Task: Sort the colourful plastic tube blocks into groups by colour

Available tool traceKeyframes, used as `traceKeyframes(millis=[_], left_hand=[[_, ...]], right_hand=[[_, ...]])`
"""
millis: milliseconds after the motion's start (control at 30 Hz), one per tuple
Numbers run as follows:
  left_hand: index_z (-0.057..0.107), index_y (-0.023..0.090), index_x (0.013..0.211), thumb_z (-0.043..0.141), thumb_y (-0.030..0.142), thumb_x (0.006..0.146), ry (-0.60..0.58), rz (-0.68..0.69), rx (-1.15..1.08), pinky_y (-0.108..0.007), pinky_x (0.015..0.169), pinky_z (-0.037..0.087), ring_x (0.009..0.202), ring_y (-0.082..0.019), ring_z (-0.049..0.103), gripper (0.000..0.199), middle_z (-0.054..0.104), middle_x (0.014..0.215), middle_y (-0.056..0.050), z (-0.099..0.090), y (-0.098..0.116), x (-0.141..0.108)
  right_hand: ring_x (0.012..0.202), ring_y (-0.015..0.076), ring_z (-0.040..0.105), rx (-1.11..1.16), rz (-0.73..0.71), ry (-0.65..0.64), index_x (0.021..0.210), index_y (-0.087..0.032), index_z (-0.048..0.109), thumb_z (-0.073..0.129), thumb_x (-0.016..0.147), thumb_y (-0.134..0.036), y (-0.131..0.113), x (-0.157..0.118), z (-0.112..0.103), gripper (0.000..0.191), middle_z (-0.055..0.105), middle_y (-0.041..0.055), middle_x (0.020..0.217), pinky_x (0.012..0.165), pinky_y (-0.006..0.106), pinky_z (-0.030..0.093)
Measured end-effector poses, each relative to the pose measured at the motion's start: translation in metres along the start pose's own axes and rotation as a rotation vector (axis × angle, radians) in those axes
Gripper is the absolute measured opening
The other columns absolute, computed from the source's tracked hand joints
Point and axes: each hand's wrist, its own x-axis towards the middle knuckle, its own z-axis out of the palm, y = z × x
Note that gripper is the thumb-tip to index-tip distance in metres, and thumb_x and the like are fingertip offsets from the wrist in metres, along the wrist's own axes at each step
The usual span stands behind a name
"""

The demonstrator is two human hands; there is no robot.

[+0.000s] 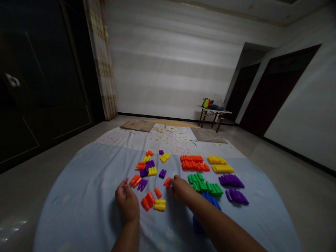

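Observation:
My right hand (181, 189) is closed, its fingertips pinching small orange plastic pieces (167, 181) shaped like pen caps or pencil grips. My left hand (127, 200) rests on the cloth, loosely curled with nothing visible in it. Just beyond its fingers lie more orange pieces (135, 181) and purple pieces (142, 184). Between the hands are an orange cluster (148, 201), a single orange piece (158, 192) and a yellow pair (160, 205). A purple pair (162, 173) sits behind them. Farther off, yellow pieces (165, 158) lie beside mixed small groups.
Sorted rows stand on the right: orange (193, 162), green (207, 185), yellow (222, 168) and purple (231, 181). My right forearm partly hides the blue pieces (210, 199). A brown board (138, 125) and a grey board (208, 135) lie at the far edge of the cloth-covered table (86, 196).

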Motion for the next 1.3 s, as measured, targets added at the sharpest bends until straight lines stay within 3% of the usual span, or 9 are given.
traceKeyframes(millis=[167,333,467,600,667,833,1033,1300], left_hand=[[0.058,0.015,0.1,0.036,0.037,0.08,0.081,0.041,-0.09,-0.037,0.092,0.042,0.101,-0.021,0.055,0.038,0.06,0.102,-0.011,0.005,-0.003,-0.001],[0.059,0.015,0.1,0.036,0.034,0.079,0.056,0.026,-0.1,-0.037,0.091,0.042,0.098,-0.021,0.055,0.036,0.06,0.102,-0.01,0.006,-0.003,-0.001],[0.059,0.014,0.099,0.036,0.033,0.079,0.023,0.021,-0.123,-0.037,0.089,0.044,0.096,-0.021,0.057,0.036,0.061,0.098,-0.01,0.004,0.0,-0.002],[0.059,0.014,0.098,0.037,0.03,0.077,0.013,0.02,-0.123,-0.038,0.089,0.043,0.096,-0.022,0.057,0.035,0.062,0.098,-0.01,0.003,0.002,-0.001],[0.059,0.014,0.098,0.037,0.03,0.076,0.012,0.019,-0.113,-0.038,0.088,0.044,0.094,-0.022,0.057,0.035,0.062,0.097,-0.009,0.003,0.001,0.001],[0.06,0.016,0.101,0.038,0.031,0.076,-0.001,0.012,-0.087,-0.039,0.088,0.044,0.093,-0.022,0.058,0.037,0.063,0.096,-0.008,0.005,-0.005,0.005],[0.061,0.016,0.098,0.039,0.031,0.074,0.017,-0.01,-0.039,-0.042,0.087,0.044,0.09,-0.023,0.058,0.036,0.063,0.093,-0.008,0.005,-0.002,0.006],[0.061,0.018,0.101,0.04,0.032,0.074,0.018,0.0,-0.02,-0.041,0.085,0.045,0.089,-0.023,0.059,0.037,0.063,0.095,-0.007,0.005,-0.005,0.004]], right_hand=[[0.087,0.0162,0.061,0.168,-0.047,0.095,0.114,-0.02,0.058,0.05,0.076,-0.017,-0.015,-0.008,0.0,0.038,0.057,0.0083,0.11,0.077,0.025,0.043],[0.082,0.0155,0.061,0.222,-0.069,0.14,0.111,-0.02,0.06,0.049,0.078,-0.024,-0.03,-0.025,-0.01,0.034,0.059,0.0075,0.105,0.075,0.026,0.045],[0.093,0.0211,0.06,0.164,-0.099,0.139,0.114,-0.021,0.059,0.051,0.079,-0.033,-0.055,-0.009,0.002,0.038,0.061,0.0095,0.106,0.078,0.03,0.046],[0.095,0.0249,0.06,0.074,-0.069,0.084,0.114,-0.019,0.059,0.054,0.076,-0.03,-0.069,0.012,0.011,0.04,0.063,0.0113,0.102,0.079,0.034,0.046],[0.093,0.0237,0.061,0.078,-0.104,0.058,0.113,-0.02,0.06,0.052,0.077,-0.027,-0.068,0.013,0.011,0.038,0.062,0.0102,0.103,0.077,0.033,0.047],[0.091,0.0201,0.06,0.085,-0.255,0.196,0.11,-0.024,0.06,0.048,0.08,-0.026,-0.055,-0.014,0.009,0.032,0.06,0.0062,0.104,0.074,0.029,0.047],[0.082,0.0197,0.06,0.004,-0.428,0.176,0.102,-0.022,0.059,0.049,0.08,-0.034,-0.043,-0.044,0.017,0.026,0.061,0.0049,0.094,0.061,0.026,0.047],[0.079,0.0225,0.062,0.034,-0.341,0.074,0.094,-0.019,0.061,0.055,0.075,-0.043,-0.041,-0.058,0.004,0.031,0.062,0.0076,0.094,0.058,0.029,0.049]])
